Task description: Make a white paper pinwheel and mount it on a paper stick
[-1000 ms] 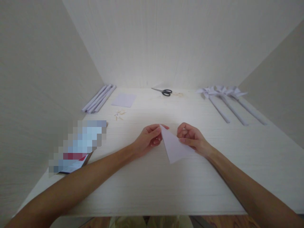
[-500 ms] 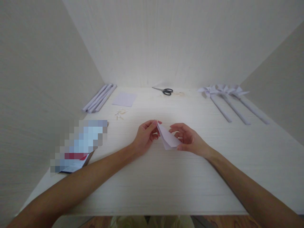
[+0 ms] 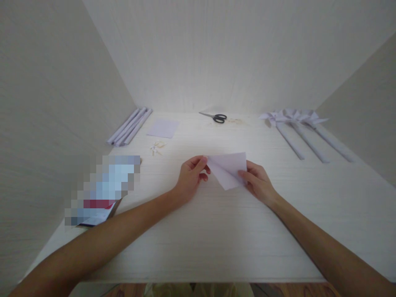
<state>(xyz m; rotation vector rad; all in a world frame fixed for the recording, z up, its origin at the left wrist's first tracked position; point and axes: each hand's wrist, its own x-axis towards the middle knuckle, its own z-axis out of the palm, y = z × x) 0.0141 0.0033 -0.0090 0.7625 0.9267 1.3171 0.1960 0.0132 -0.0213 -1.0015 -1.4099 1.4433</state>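
Observation:
Between my hands, over the middle of the table, is a square sheet of pale paper (image 3: 230,165) with a diagonal crease across it. My left hand (image 3: 193,175) pinches its upper left corner between thumb and fingers. At the opposite side my right hand (image 3: 258,181) grips the right edge, thumb on the near face and the fingers behind, partly hidden by the paper. The sheet is mostly opened out, bent along the crease, with one corner pointing down toward me.
Several rolled paper sticks (image 3: 130,127) lie at the back left beside a flat paper square (image 3: 163,128). Small cotton-swab-like pieces (image 3: 158,147) are nearby. Scissors (image 3: 216,117) rest at the back. Three paper pinwheels (image 3: 292,119) lie right; a blurred screen device (image 3: 108,189) lies left.
The paper has gone from folded into a triangle to mostly unfolded. My right hand has moved slightly right and closed on the right edge; my left hand keeps its corner.

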